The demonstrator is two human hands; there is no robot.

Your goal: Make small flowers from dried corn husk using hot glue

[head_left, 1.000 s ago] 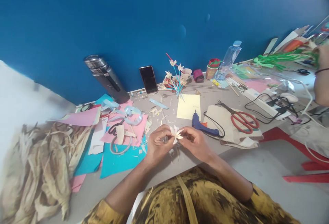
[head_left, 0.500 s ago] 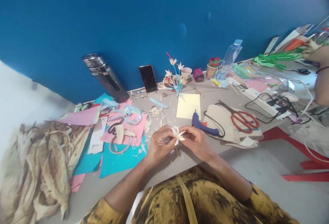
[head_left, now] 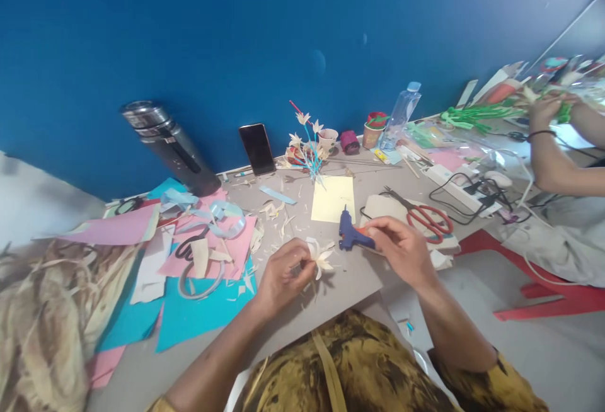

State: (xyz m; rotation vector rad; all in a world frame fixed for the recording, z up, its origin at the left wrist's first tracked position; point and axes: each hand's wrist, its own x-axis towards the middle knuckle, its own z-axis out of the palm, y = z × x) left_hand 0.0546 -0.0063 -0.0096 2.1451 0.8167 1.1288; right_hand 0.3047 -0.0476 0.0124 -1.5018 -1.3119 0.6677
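Between the thumb and fingers of my left hand is a small cream flower with pointed petals, apparently made of corn husk. My right hand is closed around the handle of a blue hot glue gun. The gun's nozzle points up and away from me, just right of the flower. Behind it a yellow paper sheet lies flat on the table. Farther back, several similar flowers on light blue stems stand in a bunch.
Red-handled scissors rest on cream material at right, near a power strip. Coloured papers and dry husks cover the left side. A dark flask and a phone lean by the wall. A co-worker's arm is at far right.
My right hand has let go of the flower, moved right and taken hold of the glue gun. My left hand keeps the flower. The view has turned slightly right, showing more of the co-worker's arms.
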